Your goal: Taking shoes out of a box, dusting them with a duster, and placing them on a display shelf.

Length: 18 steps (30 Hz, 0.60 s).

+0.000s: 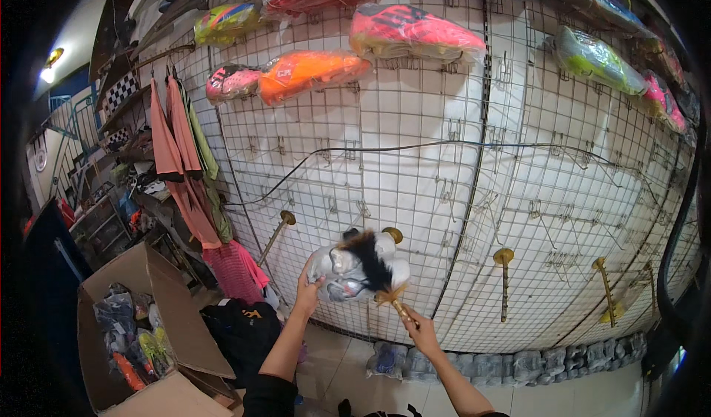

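Note:
My left hand (308, 293) grips the left side of a clear plastic-wrapped bundle (329, 266), pale and apparently footwear, held up in front of the wire grid wall. In my right hand (420, 329) is the handle of a feather duster (372, 264). Its dark feathers lie across the front of the bundle and hide the middle of it. A tan tuft joins the feathers to the gold-coloured handle. Behind the bundle, a round brass-coloured disc (392, 235) shows on the grid.
Plastic-wrapped shoes (416, 31) sit high on the wire grid (411, 183). Metal display arms (504, 283) project lower down. An open cardboard box (183, 317) with wrapped shoes stands at left, near hanging clothes (180, 167). Grey wrapped bundles (489, 367) line the floor below.

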Available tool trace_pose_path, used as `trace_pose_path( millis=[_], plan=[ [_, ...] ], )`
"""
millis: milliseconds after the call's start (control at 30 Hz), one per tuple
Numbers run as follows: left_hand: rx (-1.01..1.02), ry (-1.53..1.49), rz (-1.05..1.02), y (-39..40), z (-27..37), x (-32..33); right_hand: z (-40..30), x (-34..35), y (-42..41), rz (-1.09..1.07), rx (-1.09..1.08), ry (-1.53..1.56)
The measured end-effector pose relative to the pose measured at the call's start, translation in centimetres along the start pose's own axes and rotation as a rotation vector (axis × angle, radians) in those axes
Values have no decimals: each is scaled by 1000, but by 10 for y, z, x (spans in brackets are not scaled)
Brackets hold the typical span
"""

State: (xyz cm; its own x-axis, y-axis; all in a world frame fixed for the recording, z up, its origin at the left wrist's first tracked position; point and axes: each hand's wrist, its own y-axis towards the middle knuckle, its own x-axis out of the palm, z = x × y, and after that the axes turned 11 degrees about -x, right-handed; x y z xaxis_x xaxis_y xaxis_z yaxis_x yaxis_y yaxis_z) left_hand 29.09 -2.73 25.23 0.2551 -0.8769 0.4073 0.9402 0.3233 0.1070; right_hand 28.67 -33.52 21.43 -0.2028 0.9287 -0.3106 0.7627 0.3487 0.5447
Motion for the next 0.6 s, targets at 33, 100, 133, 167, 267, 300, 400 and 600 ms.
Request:
trace_pose_path(
  millis=[33, 100, 133, 167, 267, 300, 400, 600],
  plan=[
    [-19, -7, 15, -3, 0, 0, 0, 0, -1, -2, 2, 1],
    [-65, -44, 16, -10, 7, 6, 3, 1, 0, 112, 256, -130],
    [-109, -81, 14, -12, 11, 10, 8, 1, 2, 169, 448, -49],
    [-109, -81, 13, -10, 7, 10, 10, -1, 0, 170, 448, -50],
    [-50, -15, -22, -11, 4, 3, -2, 1, -3, 76, 80, -117],
    [-63, -40, -30, -11, 4, -1, -4, 0, 1, 69, 52, -90],
    [-83, -58, -52, -10, 4, 8, 26, 1, 5, 174, 98, -115],
    [-40, 39, -9, -5, 0, -6, -8, 3, 20, -7, 96, 36]
  ],
)
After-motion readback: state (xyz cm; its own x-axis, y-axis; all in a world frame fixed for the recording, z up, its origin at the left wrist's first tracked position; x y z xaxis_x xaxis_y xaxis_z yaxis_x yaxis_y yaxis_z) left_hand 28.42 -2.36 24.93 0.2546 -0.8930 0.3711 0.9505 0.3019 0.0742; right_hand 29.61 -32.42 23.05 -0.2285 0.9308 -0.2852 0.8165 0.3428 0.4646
